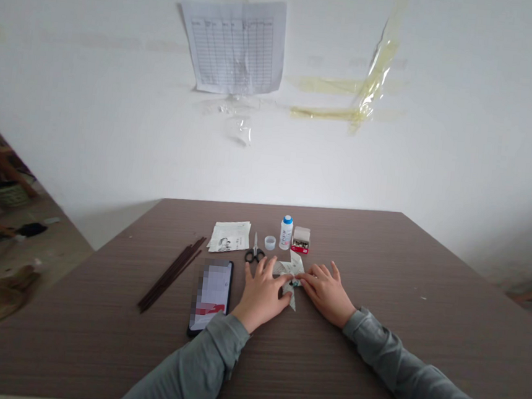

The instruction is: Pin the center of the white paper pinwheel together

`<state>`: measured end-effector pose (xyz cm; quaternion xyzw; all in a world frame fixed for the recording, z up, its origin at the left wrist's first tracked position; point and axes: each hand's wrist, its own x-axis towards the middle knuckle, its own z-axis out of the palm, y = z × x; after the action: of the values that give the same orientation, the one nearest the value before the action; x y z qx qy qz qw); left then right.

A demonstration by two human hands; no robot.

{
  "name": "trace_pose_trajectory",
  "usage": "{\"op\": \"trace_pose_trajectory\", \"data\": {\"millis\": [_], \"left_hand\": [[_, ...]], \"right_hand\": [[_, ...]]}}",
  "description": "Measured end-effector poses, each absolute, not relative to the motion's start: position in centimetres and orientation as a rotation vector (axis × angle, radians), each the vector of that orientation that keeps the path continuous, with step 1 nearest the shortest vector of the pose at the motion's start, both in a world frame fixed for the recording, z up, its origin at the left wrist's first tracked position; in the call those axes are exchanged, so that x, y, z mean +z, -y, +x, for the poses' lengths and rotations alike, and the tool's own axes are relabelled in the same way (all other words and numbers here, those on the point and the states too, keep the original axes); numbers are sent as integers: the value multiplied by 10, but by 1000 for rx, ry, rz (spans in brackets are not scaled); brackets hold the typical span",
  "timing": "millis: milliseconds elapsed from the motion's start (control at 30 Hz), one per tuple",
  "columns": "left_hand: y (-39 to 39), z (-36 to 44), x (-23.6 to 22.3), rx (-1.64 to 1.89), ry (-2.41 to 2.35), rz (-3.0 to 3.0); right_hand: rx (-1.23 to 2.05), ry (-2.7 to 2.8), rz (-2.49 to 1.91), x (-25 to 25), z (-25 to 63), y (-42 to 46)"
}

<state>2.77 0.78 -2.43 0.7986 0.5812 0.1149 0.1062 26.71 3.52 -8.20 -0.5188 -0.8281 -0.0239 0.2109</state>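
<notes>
A paper pinwheel [294, 264] of printed paper lies on the table between my two hands, its pointed blades sticking out at the top and bottom. My left hand [262, 295] has its thumb and index finger on the pinwheel's left side, while its other fingers are spread. From the right, my right hand [327, 292] pinches the pinwheel near its centre with the fingertips. The fingers cover part of the middle. Just beyond my left fingers lie black-handled scissors [254, 255], blades pointing away.
Behind the pinwheel stand a white bottle with a blue cap [286, 232], a small clear cup [269, 243] and an open red box [300, 240] of small pieces. Paper sheets [230, 237], dark sticks [170, 275] and a phone [212, 294] lie to the left.
</notes>
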Motion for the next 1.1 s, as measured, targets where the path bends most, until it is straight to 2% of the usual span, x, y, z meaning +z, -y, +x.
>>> {"op": "trace_pose_trajectory", "data": {"millis": [333, 800, 1100], "left_hand": [[-6, 31, -35, 451, -1761, 2329], [-6, 31, -24, 350, -1748, 2336], [-12, 32, -24, 377, -1731, 2386]], "right_hand": [[87, 2249, -1329, -88, 278, -41], [-43, 2312, -1398, -85, 268, -37], [64, 2295, -1461, -80, 265, -38]]}}
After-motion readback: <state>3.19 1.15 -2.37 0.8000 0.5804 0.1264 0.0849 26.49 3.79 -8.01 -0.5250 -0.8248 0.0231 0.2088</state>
